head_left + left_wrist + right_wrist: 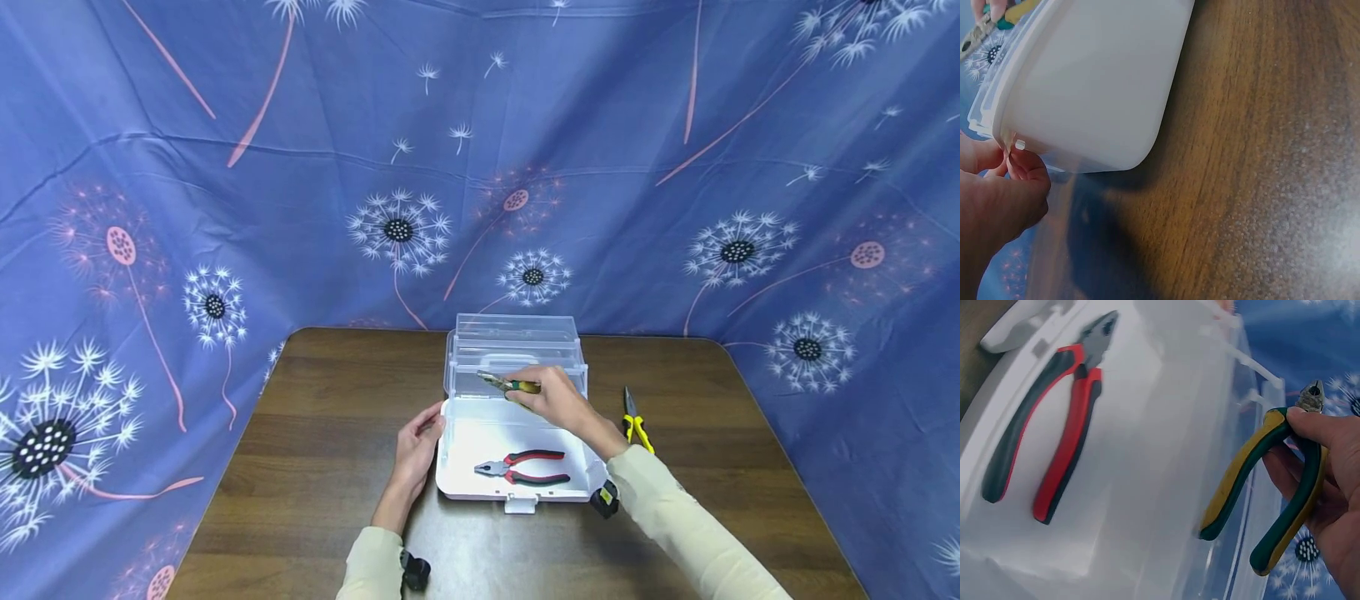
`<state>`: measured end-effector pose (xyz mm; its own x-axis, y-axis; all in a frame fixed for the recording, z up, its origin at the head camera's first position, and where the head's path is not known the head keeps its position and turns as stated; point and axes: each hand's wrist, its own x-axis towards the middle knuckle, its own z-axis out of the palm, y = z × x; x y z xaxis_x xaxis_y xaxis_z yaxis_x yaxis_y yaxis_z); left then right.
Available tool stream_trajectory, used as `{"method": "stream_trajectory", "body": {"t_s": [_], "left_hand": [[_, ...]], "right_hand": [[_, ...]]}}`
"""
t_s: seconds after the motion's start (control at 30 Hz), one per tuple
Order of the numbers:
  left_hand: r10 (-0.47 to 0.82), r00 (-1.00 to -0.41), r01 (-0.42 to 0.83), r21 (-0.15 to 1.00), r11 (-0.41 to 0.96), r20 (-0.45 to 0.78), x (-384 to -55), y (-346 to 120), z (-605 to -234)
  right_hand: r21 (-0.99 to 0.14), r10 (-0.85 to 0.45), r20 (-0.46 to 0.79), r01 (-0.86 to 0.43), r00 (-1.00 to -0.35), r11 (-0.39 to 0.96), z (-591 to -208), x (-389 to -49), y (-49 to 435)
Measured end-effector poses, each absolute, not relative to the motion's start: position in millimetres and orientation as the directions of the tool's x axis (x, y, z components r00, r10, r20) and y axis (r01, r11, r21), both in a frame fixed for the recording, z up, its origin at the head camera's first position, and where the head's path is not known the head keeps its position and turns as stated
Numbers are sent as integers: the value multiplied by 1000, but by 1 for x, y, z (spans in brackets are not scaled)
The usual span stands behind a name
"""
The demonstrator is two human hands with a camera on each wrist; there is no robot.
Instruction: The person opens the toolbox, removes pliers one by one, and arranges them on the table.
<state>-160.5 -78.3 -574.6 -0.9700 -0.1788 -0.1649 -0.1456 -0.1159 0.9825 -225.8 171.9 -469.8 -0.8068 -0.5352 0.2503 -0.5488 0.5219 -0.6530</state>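
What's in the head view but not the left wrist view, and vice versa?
Only the head view shows the red-and-black pliers inside the white box and the yellow-handled needle-nose pliers on the table. Only the left wrist view shows the box's outer side wall. Both show the box, table, left hand gripping the box's edge, right hand holding green-and-yellow pliers, and blue dandelion fabric.

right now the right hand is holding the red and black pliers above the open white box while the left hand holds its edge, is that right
Not quite: the right hand holds the green and yellow pliers, as the right wrist view shows. The rest stands: the left hand holds the edge of the open white box.
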Motion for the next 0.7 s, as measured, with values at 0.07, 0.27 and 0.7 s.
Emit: {"method": "stream_trajectory", "body": {"t_s": [0.07, 0.27, 0.7], "left_hand": [[-176, -970, -145, 982, -124, -165, -161, -78, -575], [-172, -973, -131, 980, -147, -156, -161, -79, -574], [-182, -968, -144, 978, -153, -171, -163, -78, -577]], "right_hand": [[-676, -480, 248, -505, -842, 536, -466, -227, 178], [-779, -312, 189, -335, -931, 530, -460, -227, 201], [-967, -110, -43, 14, -993, 255, -474, -219, 256]]}}
